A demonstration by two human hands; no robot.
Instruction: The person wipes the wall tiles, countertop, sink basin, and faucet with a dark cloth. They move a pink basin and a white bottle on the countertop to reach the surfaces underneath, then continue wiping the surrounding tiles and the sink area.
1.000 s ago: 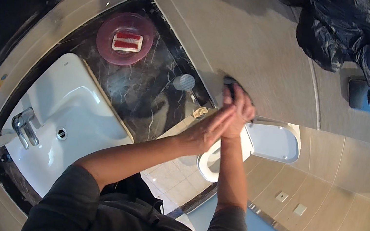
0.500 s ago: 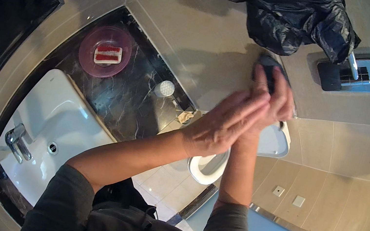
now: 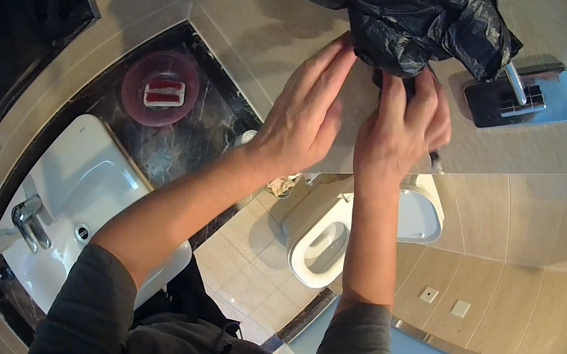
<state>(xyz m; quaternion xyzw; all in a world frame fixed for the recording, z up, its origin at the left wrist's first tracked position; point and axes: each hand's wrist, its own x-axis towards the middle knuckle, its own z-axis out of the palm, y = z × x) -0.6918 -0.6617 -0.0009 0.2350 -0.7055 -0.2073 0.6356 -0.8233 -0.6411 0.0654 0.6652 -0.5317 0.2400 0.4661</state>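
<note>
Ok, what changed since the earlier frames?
The left hand and right hand parted and reached the black bag: left at its lower-left edge, right beneath, a mostly hidden dark object still there. Any grip on the bag is unclear. The pink basin and brush stayed put.

Both bare arms reach far from the near edge, elbows bent and sleeved in dark grey fabric. The left forearm [image 3: 176, 207] slants from near left toward far right, while the right forearm [image 3: 372, 246] runs almost straight from near to far. The two hands are apart, side by side, the left hand [image 3: 300, 115] with its back in view. Its long fingers lie together, nearly straight and pointing far and slightly right; its thumb sits along the right side, slightly bent. The right hand [image 3: 399, 133] also shows its back, wrist roughly in line with the forearm. Its leftmost digit stands away from the others, and the outer fingers on the right bend more strongly. Its fingertips are partly hidden.
</note>
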